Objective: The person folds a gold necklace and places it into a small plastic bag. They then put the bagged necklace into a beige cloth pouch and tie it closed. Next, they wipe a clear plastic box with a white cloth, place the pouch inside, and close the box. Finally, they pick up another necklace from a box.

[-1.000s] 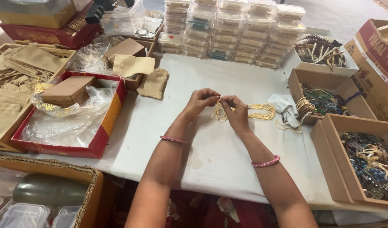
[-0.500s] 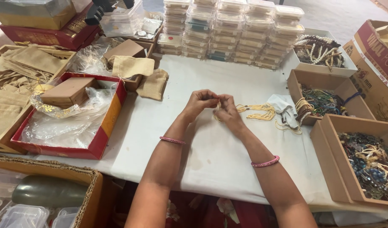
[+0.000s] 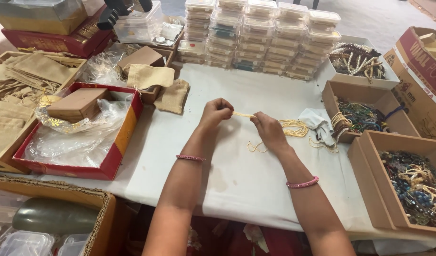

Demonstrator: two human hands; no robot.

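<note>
My left hand (image 3: 215, 114) and my right hand (image 3: 269, 130) are raised a little over the white-covered table (image 3: 237, 175), each pinching one end of a thin yellow cord (image 3: 243, 114) stretched between them. A loop of the same cord hangs below my right hand onto the cloth. Just right of that hand lies a bundle of yellow cords (image 3: 294, 128), with a crumpled pale cloth (image 3: 318, 124) beside it. Each wrist wears a pink bangle.
Cardboard boxes of beaded jewellery (image 3: 412, 185) line the right side. Stacks of clear plastic boxes (image 3: 260, 33) stand at the back. A red tray with plastic wrap and a brown box (image 3: 78, 125) sits left, with beige cloth pouches (image 3: 154, 76) and folded bags nearby.
My hands have drawn apart, pulling one yellow cord out taut between them. The left hand shifted slightly left and the right hand moved down and right.
</note>
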